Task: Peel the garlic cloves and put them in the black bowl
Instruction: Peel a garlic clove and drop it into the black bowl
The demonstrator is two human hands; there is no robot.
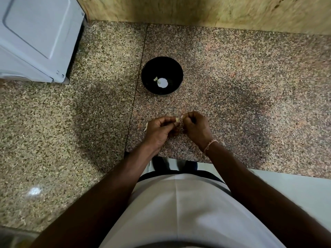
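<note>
While pinched: one garlic clove (177,120)

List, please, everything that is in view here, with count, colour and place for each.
black bowl: one, black, on the counter beyond the hands.
pieces in the bowl: two, one white and one small and pale, on its bottom.
garlic clove: one, pale, pinched between both hands.
scrap: one, pale, on the counter beside the left hand.
counter: one, speckled pink-brown stone.
appliance: one, white, far left.
wall: yellowish, behind the counter.
wristband: one, pale, right wrist.
left hand: holds the clove.
right hand: pinches at the clove.
</note>
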